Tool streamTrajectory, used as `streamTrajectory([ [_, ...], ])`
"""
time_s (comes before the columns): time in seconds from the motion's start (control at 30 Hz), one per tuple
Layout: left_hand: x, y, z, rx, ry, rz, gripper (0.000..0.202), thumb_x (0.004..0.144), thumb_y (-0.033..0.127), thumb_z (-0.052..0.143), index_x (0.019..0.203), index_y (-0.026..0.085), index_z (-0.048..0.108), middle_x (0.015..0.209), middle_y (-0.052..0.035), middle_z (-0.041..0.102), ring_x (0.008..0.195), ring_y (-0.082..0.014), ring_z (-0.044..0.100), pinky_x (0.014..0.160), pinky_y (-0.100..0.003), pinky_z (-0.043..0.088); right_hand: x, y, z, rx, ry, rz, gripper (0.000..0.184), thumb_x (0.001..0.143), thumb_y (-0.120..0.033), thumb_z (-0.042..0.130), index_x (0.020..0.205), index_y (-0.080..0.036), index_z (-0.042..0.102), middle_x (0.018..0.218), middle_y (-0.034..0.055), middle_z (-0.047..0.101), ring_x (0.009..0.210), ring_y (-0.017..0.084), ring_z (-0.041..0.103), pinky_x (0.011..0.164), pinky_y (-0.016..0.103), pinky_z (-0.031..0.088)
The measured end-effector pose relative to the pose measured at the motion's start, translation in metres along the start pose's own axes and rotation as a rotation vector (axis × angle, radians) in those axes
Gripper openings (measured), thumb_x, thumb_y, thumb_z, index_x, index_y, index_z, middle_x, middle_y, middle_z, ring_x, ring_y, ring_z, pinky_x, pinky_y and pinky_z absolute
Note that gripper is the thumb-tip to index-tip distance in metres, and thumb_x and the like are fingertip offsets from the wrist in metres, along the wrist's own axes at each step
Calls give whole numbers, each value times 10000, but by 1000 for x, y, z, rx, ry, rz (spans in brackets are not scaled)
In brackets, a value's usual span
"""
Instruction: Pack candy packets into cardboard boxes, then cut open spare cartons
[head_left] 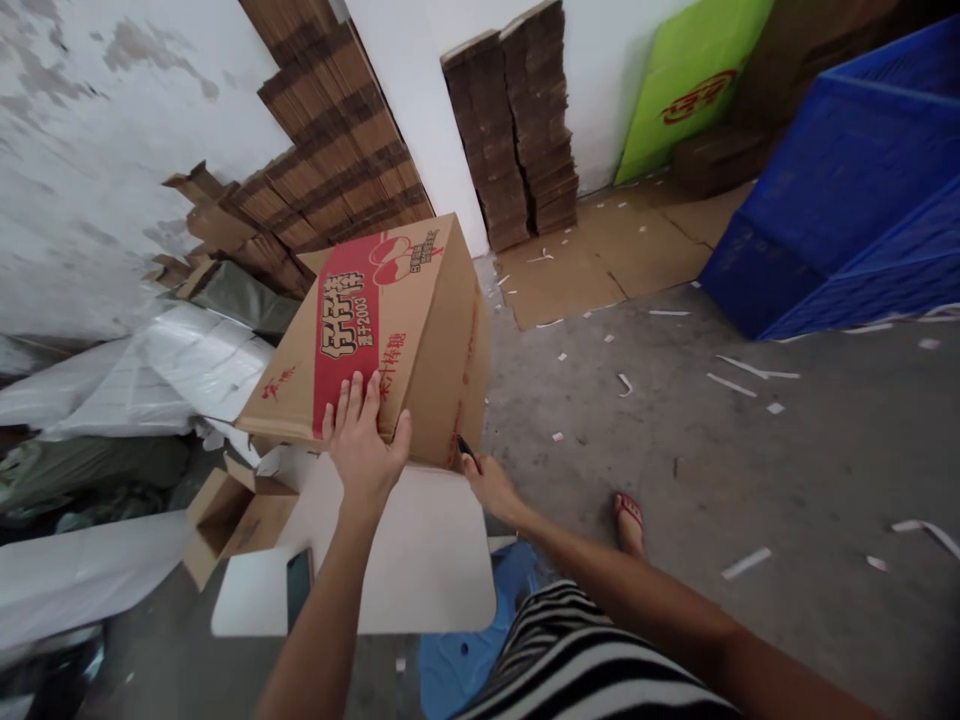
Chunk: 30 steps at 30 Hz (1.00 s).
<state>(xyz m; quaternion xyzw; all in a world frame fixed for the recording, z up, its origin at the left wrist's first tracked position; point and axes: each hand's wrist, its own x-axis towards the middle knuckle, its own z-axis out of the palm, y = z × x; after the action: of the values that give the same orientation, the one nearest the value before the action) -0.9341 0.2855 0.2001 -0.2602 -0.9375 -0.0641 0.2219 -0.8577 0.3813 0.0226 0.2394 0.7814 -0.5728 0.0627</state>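
A large cardboard box (420,370) with a red printed panel and Chinese lettering rests on a white table (427,570). My left hand (365,440) lies on the box's top near its close edge, fingers spread flat and holding nothing. Low beside the box's right-hand side, my right hand (491,488) is closed around a black pen-like tool (466,449). The tool's tip points at that side; I cannot tell if it touches. Red print runs along the same side.
A phone (298,585) and a small open carton (244,515) are left of my left arm. A blue stool (465,675) stands below the table. Flattened cardboard stacks (517,130) line the wall. Blue crates (847,190) stand right; paper scraps (739,375) litter the floor.
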Motion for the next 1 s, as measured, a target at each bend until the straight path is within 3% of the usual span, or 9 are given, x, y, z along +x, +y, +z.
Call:
streamTrajectory([
  [0.1, 0, 1, 0, -4, 6, -13, 617, 863, 459, 467, 1424, 210, 396, 1497, -93, 387, 1395, -255, 332, 1160, -443, 202, -23, 5, 11, -40, -39, -3, 389, 971, -318, 326, 874, -139, 657, 821, 88, 697, 689, 160, 598, 559, 240, 314],
  [0.23, -1, 0, -2, -8, -9, -11, 622, 860, 457, 472, 1424, 204, 396, 1501, -100, 378, 1396, -260, 329, 1156, -447, 204, -63, 17, 24, -177, -187, -60, 300, 937, -314, 421, 844, -154, 656, 841, 105, 717, 738, 197, 647, 604, 252, 353],
  [0.3, -1, 0, -3, -12, -17, -3, 630, 860, 460, 474, 1427, 199, 391, 1503, -105, 372, 1398, -264, 326, 1155, -452, 203, -73, 22, 23, -307, -167, -93, 297, 949, -329, 399, 937, -155, 638, 874, 121, 721, 772, 223, 667, 626, 267, 366],
  [0.4, -2, -1, -3, -16, 0, 7, 634, 856, 468, 477, 1425, 201, 392, 1500, -103, 378, 1398, -260, 327, 1155, -450, 202, -68, 27, 11, -412, -37, -147, 319, 989, -310, 296, 1085, -160, 562, 974, 117, 715, 843, 223, 677, 651, 272, 371],
  [0.53, -4, -1, -2, -17, -13, 5, 642, 845, 467, 491, 1424, 207, 395, 1499, -102, 378, 1398, -264, 327, 1151, -456, 213, -55, 30, 4, -431, 7, -177, 355, 1002, -396, 275, 1021, -180, 555, 927, 92, 720, 802, 208, 680, 619, 267, 351],
  [0.87, -3, -2, -1, -35, -5, 0, 640, 844, 459, 498, 1422, 203, 398, 1501, -106, 378, 1397, -271, 325, 1151, -462, 204, -37, 26, 29, -489, 44, -199, 420, 1009, -405, 207, 1032, -157, 545, 924, 110, 698, 811, 203, 668, 642, 269, 396],
  [1.0, -3, 0, -2, -40, -2, -10, 637, 845, 460, 501, 1421, 210, 399, 1500, -102, 379, 1399, -260, 325, 1154, -452, 198, -30, 38, 37, -512, 23, -174, 416, 1006, -405, 219, 1075, -163, 550, 982, 122, 693, 849, 209, 671, 678, 275, 431],
])
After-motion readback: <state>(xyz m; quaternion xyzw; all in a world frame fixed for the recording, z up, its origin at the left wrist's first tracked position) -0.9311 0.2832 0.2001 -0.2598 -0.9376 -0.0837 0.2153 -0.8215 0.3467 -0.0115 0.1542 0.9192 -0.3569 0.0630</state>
